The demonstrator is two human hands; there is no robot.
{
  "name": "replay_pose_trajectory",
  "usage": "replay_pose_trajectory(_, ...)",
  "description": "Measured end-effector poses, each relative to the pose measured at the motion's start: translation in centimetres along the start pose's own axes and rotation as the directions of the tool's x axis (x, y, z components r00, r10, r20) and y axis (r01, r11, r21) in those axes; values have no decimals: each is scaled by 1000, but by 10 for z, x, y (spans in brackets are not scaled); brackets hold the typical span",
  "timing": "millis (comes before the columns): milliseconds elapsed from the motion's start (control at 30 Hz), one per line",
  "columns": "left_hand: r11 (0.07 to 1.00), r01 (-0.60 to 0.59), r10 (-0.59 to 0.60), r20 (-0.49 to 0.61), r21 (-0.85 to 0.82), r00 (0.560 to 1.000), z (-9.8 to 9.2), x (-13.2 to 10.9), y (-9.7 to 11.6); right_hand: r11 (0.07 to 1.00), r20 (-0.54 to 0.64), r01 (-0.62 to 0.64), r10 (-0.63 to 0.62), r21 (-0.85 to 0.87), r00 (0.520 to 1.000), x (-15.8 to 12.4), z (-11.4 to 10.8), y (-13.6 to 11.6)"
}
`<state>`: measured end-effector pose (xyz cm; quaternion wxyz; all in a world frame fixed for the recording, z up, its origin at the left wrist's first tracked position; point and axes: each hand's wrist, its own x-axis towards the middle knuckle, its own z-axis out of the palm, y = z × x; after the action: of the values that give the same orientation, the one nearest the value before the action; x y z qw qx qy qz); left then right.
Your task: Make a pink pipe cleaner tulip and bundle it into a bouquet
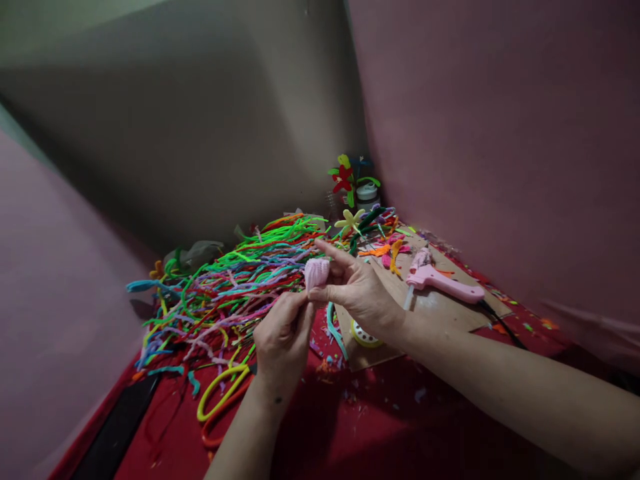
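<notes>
1. Far left: black strip (117,427) along the edge of the counter (385,420), which is spread with red cloth.
2. Wide, tangled heap of pipe cleaners (250,257): green, blue, lilac, red, pink, yellow.
3. Below the heap, scissors (201,403) with yellow and orange handle loops; blades not visible.
4. Left hand (283,333): fingertips pinched on the lower end of a pale pink, ribbed pipe-cleaner piece (317,272).
5. That piece is held up before the heap, between both hands.
6. Right hand (357,293): thumb and fingers grasping the same piece from its right side, index finger extended.
7. Behind: pale yellow flower (350,221); beyond it, red flower (343,179) beside a white-lidded jar (367,193).
8. Under the right wrist, yellow-rimmed disc (367,337), partly hidden, on brown cardboard (455,317).
9. Right: pink glue gun (447,283) lying on the cardboard, nozzle leftward, black cord (505,327) trailing off; coloured scraps beyond.
</notes>
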<state>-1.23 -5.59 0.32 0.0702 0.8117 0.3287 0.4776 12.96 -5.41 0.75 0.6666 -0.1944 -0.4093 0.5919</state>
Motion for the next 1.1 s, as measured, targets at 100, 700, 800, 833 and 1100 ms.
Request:
replay_pose_trajectory(100,995,78,-81,-42,-70,996,0,-1,-1,998,31,33,-32,-46,999,0,0,-3)
replay_pose_trajectory(700,999,47,-47,30,-5,998,-1,0,-6,956,125,91,-58,-279,990,3,-6,-23)
replay_pose_trajectory(800,995,-50,44,61,92,997,0,1,-7,960,100,66,-40,-273,994,4,-5,-22)
replay_pose_trajectory(833,990,-75,68,63,116,996,1,1,-7,960,93,59,-34,-274,995,4,-5,-21)
replay_pose_trajectory(1100,996,63,-63,-4,71,998,-1,1,-4,939,81,122,-101,-322,992,7,-4,-29)
